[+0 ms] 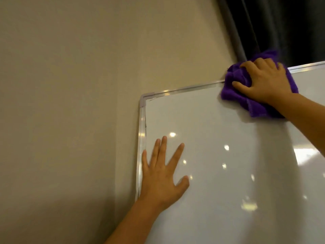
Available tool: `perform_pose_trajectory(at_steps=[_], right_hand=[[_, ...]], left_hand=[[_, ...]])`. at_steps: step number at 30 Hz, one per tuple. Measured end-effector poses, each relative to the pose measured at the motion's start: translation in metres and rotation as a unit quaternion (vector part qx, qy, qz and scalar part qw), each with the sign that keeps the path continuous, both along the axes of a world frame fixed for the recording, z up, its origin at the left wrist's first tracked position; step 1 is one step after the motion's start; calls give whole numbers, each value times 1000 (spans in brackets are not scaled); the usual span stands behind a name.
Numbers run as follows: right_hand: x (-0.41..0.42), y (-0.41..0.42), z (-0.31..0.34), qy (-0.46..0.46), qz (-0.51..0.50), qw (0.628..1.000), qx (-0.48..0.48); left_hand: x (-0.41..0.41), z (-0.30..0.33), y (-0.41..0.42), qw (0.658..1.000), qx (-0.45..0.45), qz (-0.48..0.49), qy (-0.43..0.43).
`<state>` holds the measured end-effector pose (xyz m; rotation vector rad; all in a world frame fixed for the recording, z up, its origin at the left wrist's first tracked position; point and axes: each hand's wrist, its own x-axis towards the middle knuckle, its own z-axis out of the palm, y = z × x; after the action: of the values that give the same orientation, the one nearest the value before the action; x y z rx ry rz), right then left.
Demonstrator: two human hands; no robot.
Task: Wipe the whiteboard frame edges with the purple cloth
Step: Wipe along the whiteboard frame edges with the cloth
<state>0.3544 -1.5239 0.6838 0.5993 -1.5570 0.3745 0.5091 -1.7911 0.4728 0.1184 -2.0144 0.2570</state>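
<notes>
- On the top rail of the whiteboard frame [184, 88], my right hand [263, 80] grips the purple cloth [233, 88], fingers curled into the bunched fabric and pressing it down over the edge.
- The cloth sits part of the way along that top rail, well to the right of the upper left corner [145, 99]; part of it hangs down onto the white surface beneath my wrist.
- My left hand [161, 175] lies flat on the whiteboard [228, 173], fingers straight and spread, just inside the left rail [140, 155]; I judge it is steadying the board.
- How far along I am is hard to read: the rails shine both left and right of the cloth, so I cannot tell which stretch is already wiped.
- Dark smudges show along the inner edge near the upper left corner and down the left rail, so I judge those parts need a pass.
- The right and bottom edges lie out of view; I would count them as still to check.
- The board surface is glossy and throws back several small bright spots of light and one larger pale patch at the right.
- The board stands against a plain beige wall [79, 85].
- A dark curtain [281, 23] hangs behind the board's upper right, just above the cloth.
</notes>
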Motion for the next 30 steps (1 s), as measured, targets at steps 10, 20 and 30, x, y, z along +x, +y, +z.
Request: perform_pose_trajectory(at_steps=[10, 20, 30], right_hand=[[19, -23, -3, -65, -32, 989, -129], [21, -67, -9, 30, 55, 995, 71], [-40, 83, -6, -6, 7, 1000, -6]], left_hand=[[-27, 39, 27, 997, 41, 18, 57], [-34, 38, 24, 996, 46, 45, 65], [-31, 48, 66, 998, 24, 61, -5]])
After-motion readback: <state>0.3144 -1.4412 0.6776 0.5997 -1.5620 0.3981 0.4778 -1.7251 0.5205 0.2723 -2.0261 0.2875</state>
